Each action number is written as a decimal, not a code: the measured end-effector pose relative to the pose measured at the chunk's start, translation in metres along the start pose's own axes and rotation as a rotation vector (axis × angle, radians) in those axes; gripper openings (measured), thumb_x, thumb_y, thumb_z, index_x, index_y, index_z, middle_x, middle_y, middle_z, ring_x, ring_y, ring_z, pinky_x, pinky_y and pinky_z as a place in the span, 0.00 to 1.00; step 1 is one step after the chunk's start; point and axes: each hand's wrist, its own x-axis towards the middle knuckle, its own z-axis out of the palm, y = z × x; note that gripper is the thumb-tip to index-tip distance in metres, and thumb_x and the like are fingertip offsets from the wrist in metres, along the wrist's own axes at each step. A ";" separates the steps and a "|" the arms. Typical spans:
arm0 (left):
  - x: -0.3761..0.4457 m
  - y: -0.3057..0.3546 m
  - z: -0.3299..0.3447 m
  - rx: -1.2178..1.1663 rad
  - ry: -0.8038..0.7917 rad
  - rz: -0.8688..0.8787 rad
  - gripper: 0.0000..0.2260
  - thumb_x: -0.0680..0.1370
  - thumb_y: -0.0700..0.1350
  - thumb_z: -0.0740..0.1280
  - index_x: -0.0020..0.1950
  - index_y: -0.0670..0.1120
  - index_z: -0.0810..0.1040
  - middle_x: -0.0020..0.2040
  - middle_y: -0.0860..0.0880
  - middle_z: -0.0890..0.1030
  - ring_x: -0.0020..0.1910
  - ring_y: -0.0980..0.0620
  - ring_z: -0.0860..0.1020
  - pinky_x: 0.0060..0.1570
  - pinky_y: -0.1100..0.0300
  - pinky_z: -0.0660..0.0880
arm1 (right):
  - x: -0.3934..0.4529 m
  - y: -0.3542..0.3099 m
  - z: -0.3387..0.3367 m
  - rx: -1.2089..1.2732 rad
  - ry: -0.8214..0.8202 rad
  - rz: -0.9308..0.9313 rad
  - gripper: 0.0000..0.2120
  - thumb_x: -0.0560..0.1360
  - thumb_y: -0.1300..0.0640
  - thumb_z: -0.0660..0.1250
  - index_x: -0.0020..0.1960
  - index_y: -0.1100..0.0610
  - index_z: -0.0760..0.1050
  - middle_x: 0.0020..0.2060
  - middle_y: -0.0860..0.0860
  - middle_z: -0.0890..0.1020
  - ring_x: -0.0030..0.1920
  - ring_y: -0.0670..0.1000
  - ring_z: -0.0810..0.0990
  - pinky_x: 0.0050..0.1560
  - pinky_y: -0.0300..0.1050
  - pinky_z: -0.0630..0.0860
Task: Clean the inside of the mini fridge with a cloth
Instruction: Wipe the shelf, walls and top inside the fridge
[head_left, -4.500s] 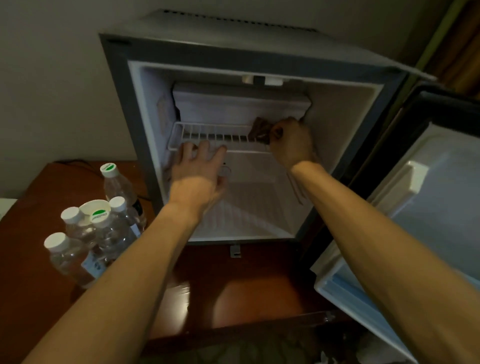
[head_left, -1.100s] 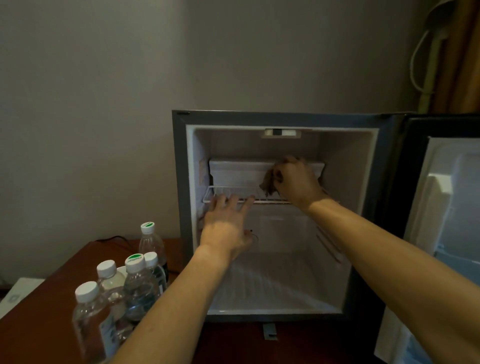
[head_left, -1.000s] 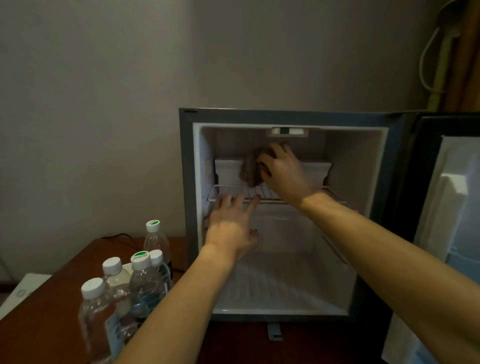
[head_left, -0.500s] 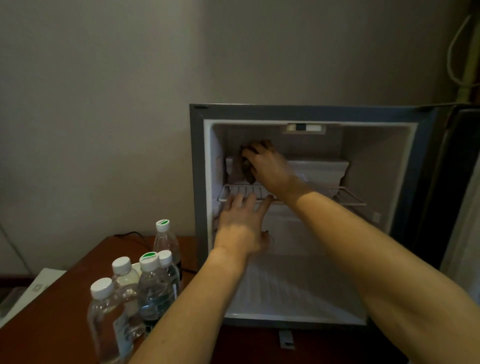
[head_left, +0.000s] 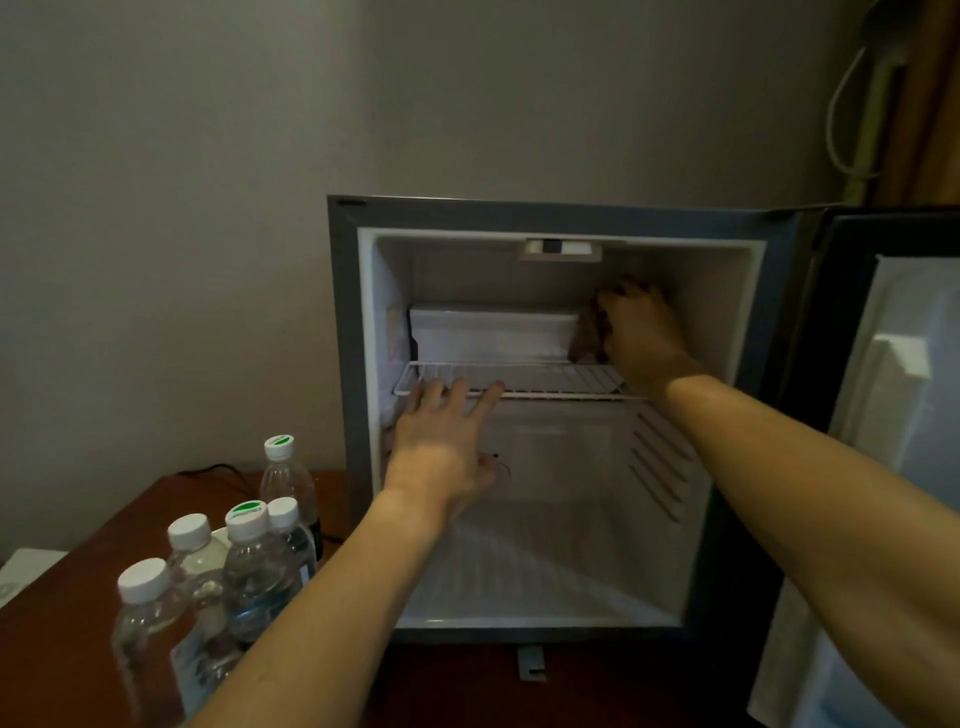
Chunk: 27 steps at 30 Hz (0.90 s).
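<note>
Wiping the upper fridge (head_left: 550, 218) compartment: my right hand (head_left: 639, 332) grips the cloth (head_left: 587, 332) at the far right, above the rack (head_left: 519, 379), my left hand (head_left: 447, 441) flat-fingered against the rack's front edge; next, I judge, the right wall.

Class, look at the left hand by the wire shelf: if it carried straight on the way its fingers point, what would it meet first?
The left hand points up and into the fridge; its fingertips already reach the wire shelf, so that front rail comes first, though depth is unclear.
</note>
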 end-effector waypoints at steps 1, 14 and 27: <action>0.000 0.000 0.000 0.002 0.003 0.006 0.39 0.78 0.59 0.66 0.82 0.59 0.47 0.78 0.46 0.59 0.77 0.40 0.58 0.72 0.43 0.62 | 0.002 -0.006 -0.001 0.023 -0.016 0.016 0.13 0.73 0.65 0.66 0.58 0.61 0.76 0.62 0.62 0.74 0.60 0.67 0.70 0.56 0.58 0.74; -0.001 -0.003 -0.002 -0.021 0.009 0.033 0.33 0.80 0.58 0.64 0.81 0.49 0.57 0.80 0.43 0.58 0.78 0.40 0.55 0.77 0.45 0.53 | 0.037 -0.200 0.003 0.218 -0.016 -0.367 0.14 0.72 0.63 0.70 0.58 0.63 0.78 0.59 0.60 0.79 0.61 0.62 0.74 0.59 0.55 0.74; 0.001 -0.001 -0.001 -0.015 -0.011 0.004 0.38 0.78 0.58 0.66 0.82 0.59 0.47 0.78 0.47 0.59 0.77 0.41 0.57 0.74 0.44 0.58 | 0.016 -0.041 -0.003 0.065 0.002 -0.219 0.06 0.71 0.65 0.67 0.48 0.62 0.79 0.53 0.61 0.79 0.56 0.65 0.74 0.48 0.55 0.74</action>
